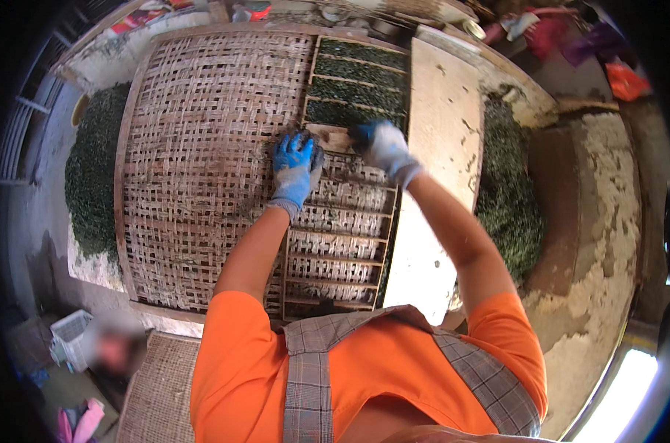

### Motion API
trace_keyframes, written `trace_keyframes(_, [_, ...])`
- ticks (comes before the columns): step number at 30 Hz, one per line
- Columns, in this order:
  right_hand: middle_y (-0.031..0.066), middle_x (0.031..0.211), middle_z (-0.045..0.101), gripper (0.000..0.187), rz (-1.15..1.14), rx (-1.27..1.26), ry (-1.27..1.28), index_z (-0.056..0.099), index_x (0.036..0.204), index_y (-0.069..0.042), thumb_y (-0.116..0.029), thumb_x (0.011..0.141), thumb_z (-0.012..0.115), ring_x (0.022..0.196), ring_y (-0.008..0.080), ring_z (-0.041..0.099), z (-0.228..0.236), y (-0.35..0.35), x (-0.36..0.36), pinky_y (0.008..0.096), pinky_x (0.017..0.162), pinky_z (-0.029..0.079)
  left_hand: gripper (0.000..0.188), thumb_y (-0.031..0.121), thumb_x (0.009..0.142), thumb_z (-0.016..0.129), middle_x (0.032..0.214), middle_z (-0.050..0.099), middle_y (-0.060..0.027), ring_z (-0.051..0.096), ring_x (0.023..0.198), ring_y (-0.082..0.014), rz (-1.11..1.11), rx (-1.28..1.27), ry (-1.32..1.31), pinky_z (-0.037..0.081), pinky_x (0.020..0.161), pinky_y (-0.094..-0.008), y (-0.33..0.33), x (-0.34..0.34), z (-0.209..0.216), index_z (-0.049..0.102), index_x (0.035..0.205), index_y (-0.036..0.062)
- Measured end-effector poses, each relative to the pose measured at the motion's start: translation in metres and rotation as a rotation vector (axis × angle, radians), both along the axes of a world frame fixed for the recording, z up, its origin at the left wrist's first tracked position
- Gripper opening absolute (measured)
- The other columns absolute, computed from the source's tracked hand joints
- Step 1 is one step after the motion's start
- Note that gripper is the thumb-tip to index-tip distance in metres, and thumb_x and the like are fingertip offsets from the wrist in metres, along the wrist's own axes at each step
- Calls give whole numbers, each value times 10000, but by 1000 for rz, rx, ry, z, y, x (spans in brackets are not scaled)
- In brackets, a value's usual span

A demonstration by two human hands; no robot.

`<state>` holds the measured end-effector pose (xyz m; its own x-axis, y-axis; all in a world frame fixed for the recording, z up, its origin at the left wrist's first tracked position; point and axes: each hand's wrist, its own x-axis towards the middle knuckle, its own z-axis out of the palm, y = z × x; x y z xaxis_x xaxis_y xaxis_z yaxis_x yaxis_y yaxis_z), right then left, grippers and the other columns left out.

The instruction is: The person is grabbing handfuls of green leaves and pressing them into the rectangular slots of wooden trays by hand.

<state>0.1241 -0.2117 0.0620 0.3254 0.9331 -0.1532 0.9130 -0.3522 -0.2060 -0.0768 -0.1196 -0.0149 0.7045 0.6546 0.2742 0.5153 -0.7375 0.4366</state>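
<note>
My left hand (294,166), in a blue and white glove, lies on the left side of a slatted wooden frame (389,221), fingers stretched away from me. My right hand (383,148), gloved alike, is at the frame's right side, its fingers smeared by motion. A flat piece of wood (331,138) spans the gap between both hands; whether either one grips it cannot be made out. Beyond it, the far compartments are filled with dark green, finely shredded material (357,88). In the nearer compartments the weave below shows through, with some green bits.
The frame rests on a large woven mat (209,170) with a wooden edge. To its right runs a pale board (434,148), then a green heap (508,192). Another green heap (95,170) is at the left. A white plastic basket (73,336) and a blurred person (114,351) are at lower left.
</note>
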Motion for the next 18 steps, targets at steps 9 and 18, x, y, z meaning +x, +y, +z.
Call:
trace_keyframes(9, [88,1106,672,531,100,-548,-248,616,1266,-243,-38,777,622,973,309,656,47,-64,-50,387,823,546,637,454,895,559,1408,453,-205,416,1298,-376,17,-115,28,335,1120,-421,14,2,-13,453,1399,80])
trace_keyframes(18, [136,901,712,173,-672,379,246,708,953,-84,-228,924,616,792,290,686,-64,-293,-31,379,686,542,492,404,907,563,1280,571,-207,456,1252,-411,-192,96,101,315,1095,-514,-123,15,44,607,1264,68])
